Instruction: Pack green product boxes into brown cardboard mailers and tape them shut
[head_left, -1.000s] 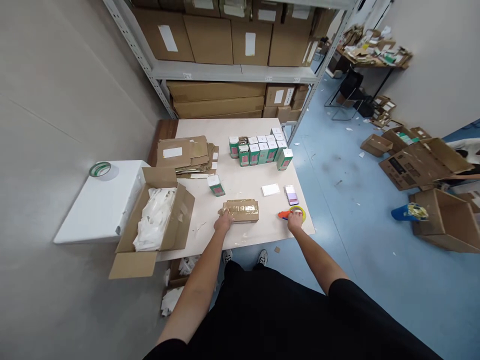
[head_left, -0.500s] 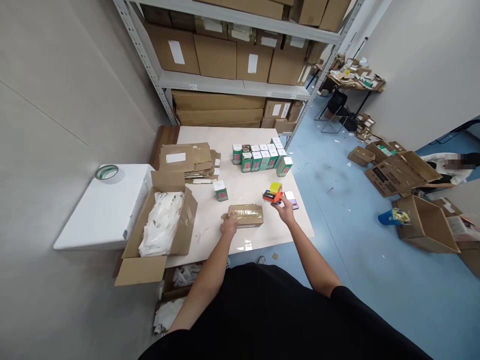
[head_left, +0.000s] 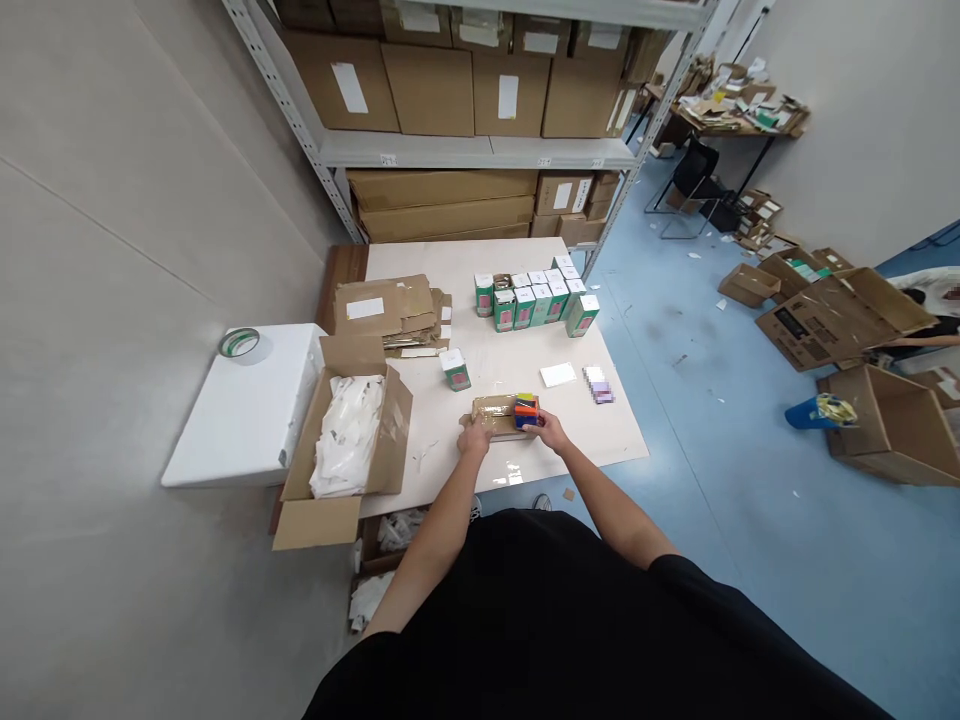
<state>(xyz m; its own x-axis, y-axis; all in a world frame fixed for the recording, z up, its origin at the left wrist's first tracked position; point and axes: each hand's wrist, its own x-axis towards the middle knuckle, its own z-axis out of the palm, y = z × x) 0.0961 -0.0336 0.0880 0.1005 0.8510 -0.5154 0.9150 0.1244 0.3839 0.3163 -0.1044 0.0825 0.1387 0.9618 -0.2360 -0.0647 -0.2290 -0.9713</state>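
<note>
A small cardboard box (head_left: 493,408) with shiny tape across its top lies near the table's front edge. My left hand (head_left: 474,437) grips its left end, fingers closed on the cardboard. In my right hand (head_left: 550,430) is a tape dispenser (head_left: 526,412), orange and dark blue with a yellow roll, held against the right end of the box. The dispenser hides that end. A single green-and-white carton (head_left: 454,370) stands just behind the box to the left. To the right lie a white card (head_left: 558,375) and a phone (head_left: 598,385).
Several green-and-white cartons (head_left: 541,303) stand in rows at the back. Flattened cardboard (head_left: 371,307) is stacked back left, beside an open carton (head_left: 390,440) of white bags. A tape roll (head_left: 238,342) rests on a white surface. Shelving (head_left: 480,152) stands behind the table (head_left: 600,440).
My right hand has brought the tape dispenser left and down onto the right end of the box. The white card now shows where the dispenser was. My left hand stays on the box.
</note>
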